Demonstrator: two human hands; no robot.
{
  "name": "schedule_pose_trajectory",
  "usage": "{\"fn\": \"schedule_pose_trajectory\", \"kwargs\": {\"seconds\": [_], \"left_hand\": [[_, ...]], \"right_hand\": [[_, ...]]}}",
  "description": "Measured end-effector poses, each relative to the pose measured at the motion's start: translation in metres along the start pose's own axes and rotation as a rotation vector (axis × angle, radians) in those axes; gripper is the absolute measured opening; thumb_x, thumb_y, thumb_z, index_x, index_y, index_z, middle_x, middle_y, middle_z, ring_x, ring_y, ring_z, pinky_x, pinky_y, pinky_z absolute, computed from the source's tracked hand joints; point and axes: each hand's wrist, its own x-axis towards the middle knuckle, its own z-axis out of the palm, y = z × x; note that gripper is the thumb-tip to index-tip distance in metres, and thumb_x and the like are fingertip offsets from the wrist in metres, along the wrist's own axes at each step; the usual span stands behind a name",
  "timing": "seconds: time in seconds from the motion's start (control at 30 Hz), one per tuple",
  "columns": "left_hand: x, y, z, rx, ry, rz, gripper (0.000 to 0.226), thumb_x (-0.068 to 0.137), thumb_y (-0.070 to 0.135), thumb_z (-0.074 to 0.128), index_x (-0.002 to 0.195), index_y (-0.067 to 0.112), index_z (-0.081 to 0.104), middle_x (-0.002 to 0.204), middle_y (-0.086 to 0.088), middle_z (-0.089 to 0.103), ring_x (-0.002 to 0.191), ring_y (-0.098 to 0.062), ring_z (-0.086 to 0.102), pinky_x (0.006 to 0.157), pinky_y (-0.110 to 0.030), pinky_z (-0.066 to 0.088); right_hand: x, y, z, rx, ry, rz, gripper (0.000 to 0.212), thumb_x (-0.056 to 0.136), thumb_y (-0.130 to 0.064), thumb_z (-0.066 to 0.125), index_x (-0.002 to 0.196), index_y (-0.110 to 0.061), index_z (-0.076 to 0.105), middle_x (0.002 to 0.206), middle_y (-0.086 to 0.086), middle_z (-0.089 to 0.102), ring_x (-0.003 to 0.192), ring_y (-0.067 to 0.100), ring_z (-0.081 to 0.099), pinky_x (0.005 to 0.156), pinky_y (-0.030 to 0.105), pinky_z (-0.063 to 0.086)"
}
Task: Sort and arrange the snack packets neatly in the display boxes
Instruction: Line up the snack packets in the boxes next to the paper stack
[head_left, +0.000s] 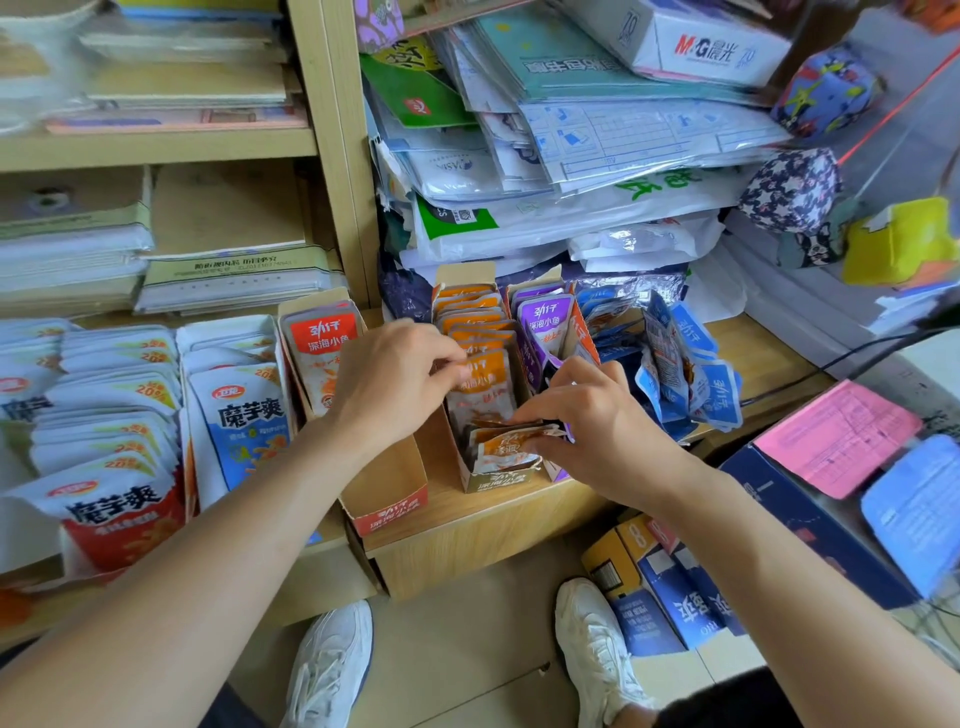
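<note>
The right hand (597, 421) is curling its fingers and thumb around a crumpled orange packet (506, 447), which is lying tilted at the front of the narrow display box (493, 480), just under the fingertips. Close on its left, the left hand (389, 384) is pinching the top edge of a standing packet (480, 374) in the same box, its fingers bent close together. These foil pouches are probably light, thin, floppy and slick, so taking each by its flat sealed top edge is likely working best. Behind both hands, the row of orange packets (470, 322) is standing upright. Just right of the right hand, purple packets (545, 317) are filling the neighbouring box, and beyond them blue packets (675, 358) are spilling loose. Below the left wrist, a red box (387, 506) is showing bare cardboard.
</note>
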Motion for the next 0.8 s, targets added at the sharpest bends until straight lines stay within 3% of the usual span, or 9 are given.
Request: {"fn": "schedule_pose_trajectory", "kwargs": {"seconds": [0.13, 0.23, 0.3, 0.43, 0.57, 0.73, 0.8], "left_hand": [[0.004, -0.003, -0.013, -0.144, 0.048, -0.044, 0.013, 0.091, 0.033, 0.073, 0.094, 0.023, 0.079, 0.087, 0.008, 0.074, 0.079, -0.016, 0.066, 0.063, -0.035, 0.051], [0.005, -0.001, -0.018, -0.245, 0.062, -0.085, 0.012, 0.091, 0.031, 0.073, 0.094, 0.021, 0.08, 0.074, 0.014, 0.07, 0.066, -0.007, 0.063, 0.059, -0.033, 0.051], [0.006, -0.001, -0.02, -0.339, 0.02, -0.113, 0.009, 0.09, 0.029, 0.074, 0.093, 0.021, 0.079, 0.076, 0.016, 0.071, 0.068, -0.001, 0.066, 0.062, -0.032, 0.055], [0.007, -0.001, -0.019, -0.428, -0.106, -0.139, 0.007, 0.091, 0.025, 0.073, 0.092, 0.02, 0.077, 0.088, 0.007, 0.078, 0.081, -0.002, 0.073, 0.074, -0.04, 0.061], [0.014, -0.006, -0.021, -0.469, -0.178, -0.169, 0.007, 0.091, 0.018, 0.074, 0.094, 0.013, 0.077, 0.089, 0.003, 0.078, 0.078, -0.001, 0.073, 0.075, -0.038, 0.062], [0.018, -0.011, -0.018, -0.422, -0.249, -0.137, 0.008, 0.089, 0.019, 0.076, 0.096, 0.018, 0.078, 0.093, 0.002, 0.078, 0.079, -0.001, 0.072, 0.078, -0.037, 0.062], [0.02, -0.012, -0.016, -0.42, -0.263, -0.146, 0.011, 0.088, 0.02, 0.077, 0.098, 0.016, 0.078, 0.095, 0.001, 0.078, 0.081, -0.003, 0.073, 0.08, -0.04, 0.062]], "right_hand": [[-0.001, 0.002, -0.001, 0.004, -0.027, 0.02, 0.036, 0.075, -0.022, 0.087, 0.109, -0.024, 0.077, 0.093, -0.009, 0.048, 0.092, 0.009, 0.039, 0.086, 0.03, 0.017], [-0.002, 0.003, -0.001, 0.006, -0.031, 0.005, 0.035, 0.075, -0.022, 0.086, 0.109, -0.024, 0.076, 0.094, -0.01, 0.048, 0.092, 0.006, 0.036, 0.085, 0.028, 0.016], [-0.002, 0.003, 0.0, -0.008, -0.009, 0.005, 0.034, 0.076, -0.022, 0.086, 0.109, -0.025, 0.076, 0.095, -0.007, 0.053, 0.092, 0.006, 0.036, 0.086, 0.028, 0.017], [-0.002, 0.003, 0.007, -0.088, 0.066, 0.008, 0.036, 0.073, -0.019, 0.088, 0.107, -0.018, 0.076, 0.09, -0.003, 0.071, 0.089, 0.021, 0.055, 0.082, 0.036, 0.027], [0.0, -0.002, 0.013, -0.127, 0.156, 0.051, 0.042, 0.071, -0.023, 0.09, 0.109, -0.017, 0.073, 0.082, -0.002, 0.067, 0.081, 0.021, 0.056, 0.079, 0.036, 0.028], [0.004, -0.007, 0.015, -0.157, 0.203, 0.073, 0.057, 0.071, -0.031, 0.09, 0.121, -0.02, 0.064, 0.112, 0.001, 0.062, 0.1, 0.023, 0.059, 0.081, 0.042, 0.039], [0.004, -0.007, 0.016, -0.186, 0.222, 0.085, 0.061, 0.069, -0.03, 0.091, 0.122, -0.02, 0.064, 0.114, 0.002, 0.063, 0.103, 0.026, 0.059, 0.082, 0.043, 0.041]]}}
